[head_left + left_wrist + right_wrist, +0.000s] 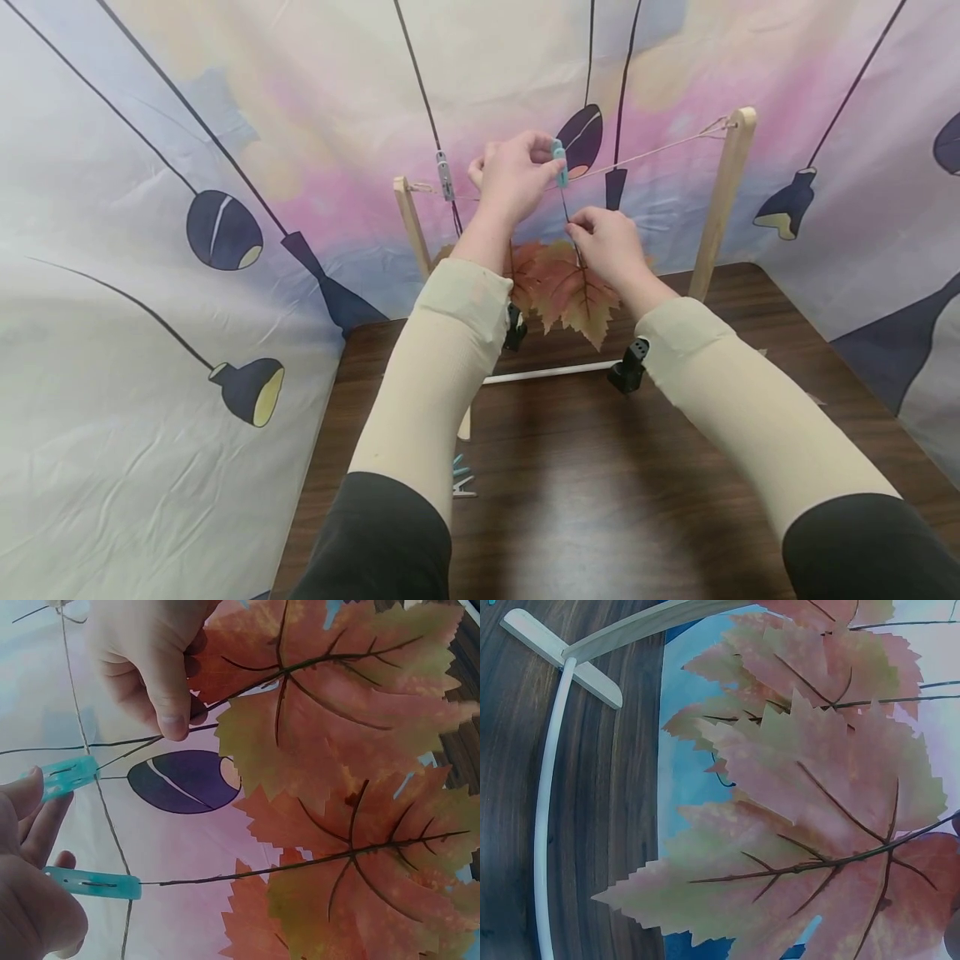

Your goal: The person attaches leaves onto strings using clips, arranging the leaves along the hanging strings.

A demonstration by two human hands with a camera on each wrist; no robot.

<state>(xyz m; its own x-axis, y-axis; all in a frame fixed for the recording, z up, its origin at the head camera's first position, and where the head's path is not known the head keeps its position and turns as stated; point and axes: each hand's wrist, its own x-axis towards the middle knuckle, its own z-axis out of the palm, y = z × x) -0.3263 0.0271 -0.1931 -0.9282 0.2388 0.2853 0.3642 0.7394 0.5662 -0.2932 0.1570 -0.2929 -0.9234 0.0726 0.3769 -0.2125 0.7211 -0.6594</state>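
Observation:
In the head view my left hand [513, 179] pinches a teal clothespin [559, 167] at the string line [645, 156]. Just below, my right hand [609, 243] pinches the thin stem of an orange-green maple leaf [585, 296]. The left wrist view shows this stem's end reaching the tip of the pinched clothespin [71, 777]. Beside it, a second teal clothespin [112, 885] sits on the string with another leaf's stem [225, 877] at its tip; left-hand fingers lie around its rear end. Several overlapping leaves [817, 765] fill the right wrist view, where little of the right hand shows.
Wooden posts [723, 200] hold the string at both ends. A grey clothespin [445, 177] hangs near the left post. A white rod [555, 372] runs low across the frame. Loose clothespins [462, 487] lie on the dark wooden table [600, 517]. Behind hangs a lamp-printed cloth [322, 125].

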